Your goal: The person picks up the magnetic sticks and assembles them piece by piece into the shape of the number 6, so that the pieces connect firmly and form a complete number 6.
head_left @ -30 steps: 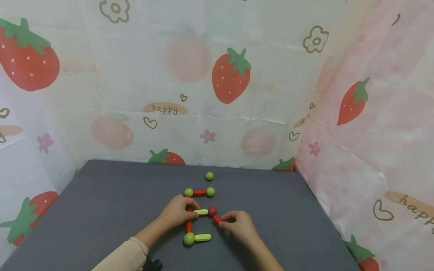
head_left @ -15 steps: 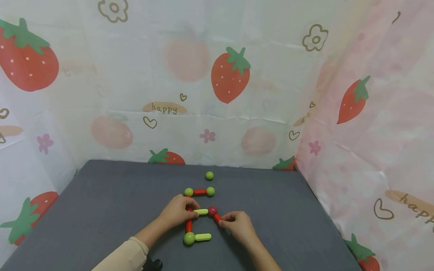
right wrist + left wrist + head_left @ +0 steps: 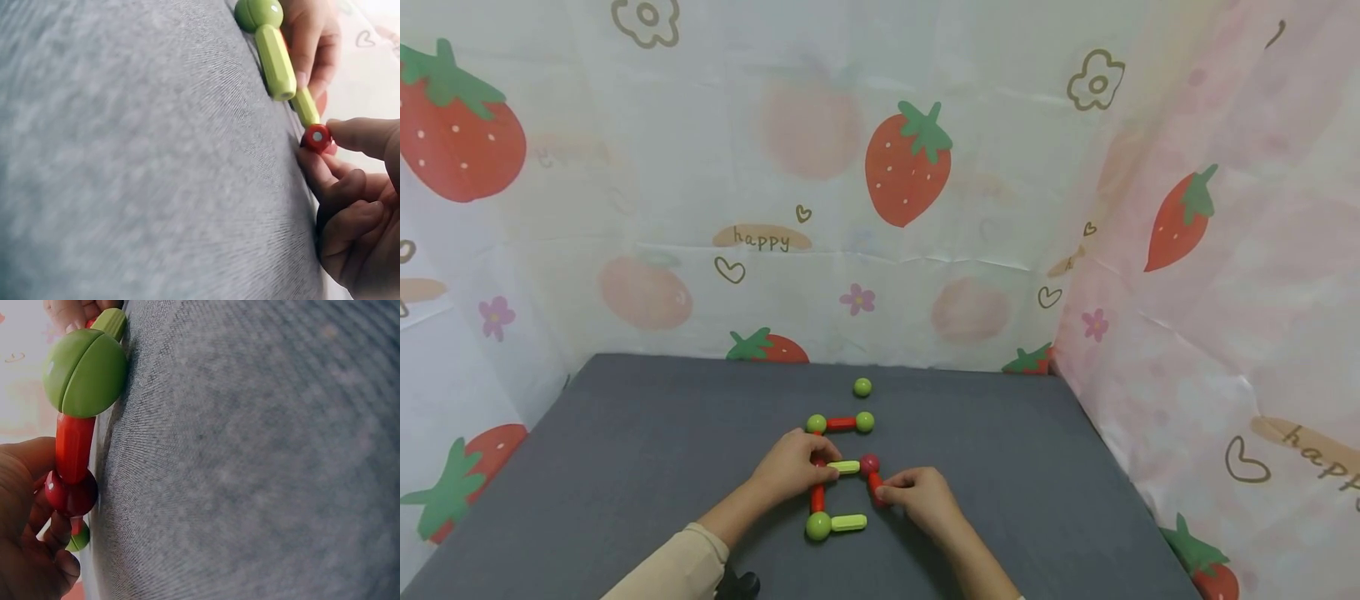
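Note:
My left hand [image 3: 796, 465] pinches a dark red magnetic ball [image 3: 72, 492] at the middle of a column of red rods. From under its fingertips a yellow-green rod [image 3: 847, 467] runs right to another red ball [image 3: 869, 464]. Between thumb and fingers, my right hand [image 3: 927, 500] grips a red magnetic rod [image 3: 875, 486] that meets this second ball and points toward the person. In the right wrist view, its bare end [image 3: 317, 136] shows a silvery disc. The column's near end has a green ball [image 3: 818, 526] with a yellow-green rod [image 3: 849, 522] sticking out right.
At the column's far end, a green ball [image 3: 816, 425], a red rod [image 3: 842, 424] and another green ball [image 3: 865, 422] form a short arm. Beyond it lies a loose green ball [image 3: 862, 387]. Strawberry-print curtains [image 3: 910, 167] surround the dark grey table [image 3: 685, 408].
The right hand has shifted slightly left, swinging the red rod about the red ball from a rightward slant to nearly straight toward the person. The left hand stays in place.

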{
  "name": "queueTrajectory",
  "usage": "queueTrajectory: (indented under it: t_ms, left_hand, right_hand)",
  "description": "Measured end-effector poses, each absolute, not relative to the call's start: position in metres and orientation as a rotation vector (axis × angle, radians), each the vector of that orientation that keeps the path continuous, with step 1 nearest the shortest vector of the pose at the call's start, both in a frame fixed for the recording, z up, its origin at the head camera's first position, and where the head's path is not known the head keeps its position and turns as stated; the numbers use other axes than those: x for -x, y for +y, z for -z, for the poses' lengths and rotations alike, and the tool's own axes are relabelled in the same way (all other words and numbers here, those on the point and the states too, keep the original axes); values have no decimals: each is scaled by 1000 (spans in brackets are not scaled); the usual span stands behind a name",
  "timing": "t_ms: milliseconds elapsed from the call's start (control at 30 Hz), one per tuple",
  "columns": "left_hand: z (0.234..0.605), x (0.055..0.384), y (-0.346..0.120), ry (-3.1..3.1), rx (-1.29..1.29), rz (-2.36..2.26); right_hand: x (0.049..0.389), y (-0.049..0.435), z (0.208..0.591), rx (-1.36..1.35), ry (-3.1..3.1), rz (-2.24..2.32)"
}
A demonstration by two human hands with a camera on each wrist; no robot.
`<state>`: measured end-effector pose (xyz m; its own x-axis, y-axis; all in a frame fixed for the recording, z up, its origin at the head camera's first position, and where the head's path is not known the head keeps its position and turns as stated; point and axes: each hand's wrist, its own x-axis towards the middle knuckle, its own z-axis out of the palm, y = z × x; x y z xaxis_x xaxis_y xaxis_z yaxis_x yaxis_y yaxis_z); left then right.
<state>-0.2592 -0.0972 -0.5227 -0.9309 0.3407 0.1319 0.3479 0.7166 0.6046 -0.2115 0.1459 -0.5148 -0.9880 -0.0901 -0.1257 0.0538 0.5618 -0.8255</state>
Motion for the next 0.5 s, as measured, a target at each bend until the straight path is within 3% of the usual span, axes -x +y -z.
queueTrajectory:
  t_ms: [500]
  left_hand:
    - [523, 255, -96, -2871, 568, 1022]
  right_hand:
    - [213, 139, 512, -29, 2529, 1387]
